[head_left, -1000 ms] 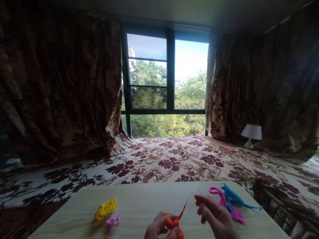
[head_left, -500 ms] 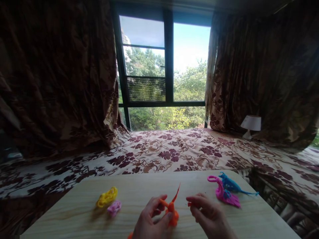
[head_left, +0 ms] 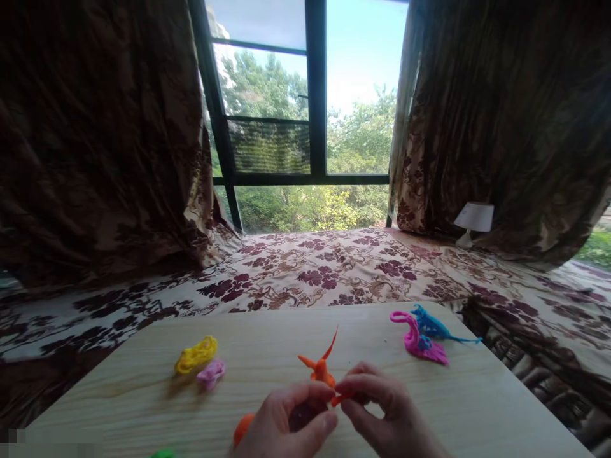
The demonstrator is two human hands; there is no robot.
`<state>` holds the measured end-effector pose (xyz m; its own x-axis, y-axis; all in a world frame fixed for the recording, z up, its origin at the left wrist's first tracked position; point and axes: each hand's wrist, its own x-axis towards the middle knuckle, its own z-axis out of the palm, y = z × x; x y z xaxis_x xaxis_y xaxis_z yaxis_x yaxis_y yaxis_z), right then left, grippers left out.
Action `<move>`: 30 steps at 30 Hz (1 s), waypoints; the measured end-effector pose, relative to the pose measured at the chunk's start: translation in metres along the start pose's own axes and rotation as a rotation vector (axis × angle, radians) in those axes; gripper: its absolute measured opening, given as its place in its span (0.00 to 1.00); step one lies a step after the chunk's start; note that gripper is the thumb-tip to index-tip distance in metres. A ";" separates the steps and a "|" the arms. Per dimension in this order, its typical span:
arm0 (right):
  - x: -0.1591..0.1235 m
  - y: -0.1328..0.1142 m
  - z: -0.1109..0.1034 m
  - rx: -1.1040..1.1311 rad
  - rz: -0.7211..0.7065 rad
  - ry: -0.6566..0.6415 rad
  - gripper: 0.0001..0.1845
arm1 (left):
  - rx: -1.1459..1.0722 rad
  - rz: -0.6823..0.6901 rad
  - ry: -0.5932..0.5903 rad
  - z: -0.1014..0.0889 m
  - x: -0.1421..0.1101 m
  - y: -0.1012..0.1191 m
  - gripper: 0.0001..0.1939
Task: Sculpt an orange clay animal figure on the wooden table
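A small piece of orange modelling clay [head_left: 342, 399] is pinched between the thumb and fingers of my right hand [head_left: 382, 404]. My left hand [head_left: 296, 416] is closed with curled fingers, its fingertips at the left end of the same piece. Just beyond my hands is an orange clay figure [head_left: 321, 370] with two thin pointed spikes on top, one upright and one leaning left. Its lower part is hidden by my fingers. A rounded orange lump [head_left: 243, 427] shows at the left edge of my left hand.
On the left of the wooden table [head_left: 143, 381] lie a yellow clay coil [head_left: 196, 354] and a pale pink lump [head_left: 210, 374]. Magenta [head_left: 424, 346] and blue [head_left: 432, 322] clay shapes lie at the back right. Something green [head_left: 163, 453] shows at the bottom edge. A lamp [head_left: 474, 219] stands beyond.
My left hand has let go of the orange figure. My right hand has come left with the small clay piece, and both hands now meet in front of the figure. The view has tilted down.
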<state>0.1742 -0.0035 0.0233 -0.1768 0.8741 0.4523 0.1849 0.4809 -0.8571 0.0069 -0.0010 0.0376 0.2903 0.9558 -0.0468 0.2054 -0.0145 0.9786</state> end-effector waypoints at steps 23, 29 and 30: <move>-0.008 -0.005 -0.008 -0.718 -0.061 -0.365 0.05 | 0.085 -0.082 0.112 -0.052 0.002 0.016 0.16; 0.001 -0.039 -0.013 -0.830 -0.114 -0.245 0.25 | -0.626 -0.021 0.297 -0.030 0.011 0.022 0.28; 0.007 -0.046 -0.013 -0.782 -0.152 -0.223 0.29 | -0.721 -0.006 0.267 -0.028 0.013 0.025 0.30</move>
<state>0.1775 -0.0188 0.0688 -0.4270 0.8011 0.4193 0.7479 0.5735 -0.3341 -0.0100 0.0192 0.0669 0.0364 0.9951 -0.0921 -0.4805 0.0983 0.8715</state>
